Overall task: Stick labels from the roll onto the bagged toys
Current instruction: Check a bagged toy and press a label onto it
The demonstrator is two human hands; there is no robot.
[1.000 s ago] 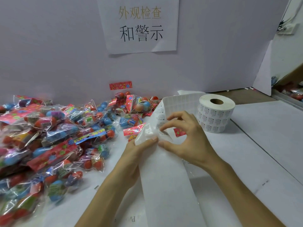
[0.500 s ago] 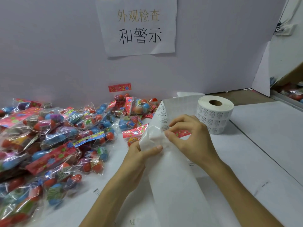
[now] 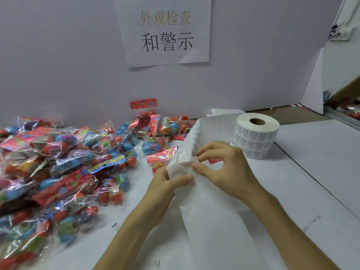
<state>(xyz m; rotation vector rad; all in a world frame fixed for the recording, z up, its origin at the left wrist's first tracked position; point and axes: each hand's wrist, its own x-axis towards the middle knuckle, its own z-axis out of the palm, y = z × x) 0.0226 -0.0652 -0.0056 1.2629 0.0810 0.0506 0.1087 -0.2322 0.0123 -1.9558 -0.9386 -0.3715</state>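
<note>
White table (image 3: 321, 162), pale partition (image 3: 58, 65) behind with a printed sign (image 3: 165, 32). Bagged toys (image 3: 58, 162) heaped left, label roll (image 3: 255, 137) far right, its strip (image 3: 214, 230) running near. Left hand (image 3: 161, 191) fingers pinch the strip; right hand (image 3: 228, 172) fingers, spread a second ago, now pinch it too.

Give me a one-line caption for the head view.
Left hand and right hand pinch the liner strip beside the label roll; bagged toys piled to the left.

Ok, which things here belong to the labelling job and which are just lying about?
Job: label roll; backing strip, pinched by left hand and right hand; bagged toys.
Lying about: paper sign on the wall; red card strip below it.
</note>
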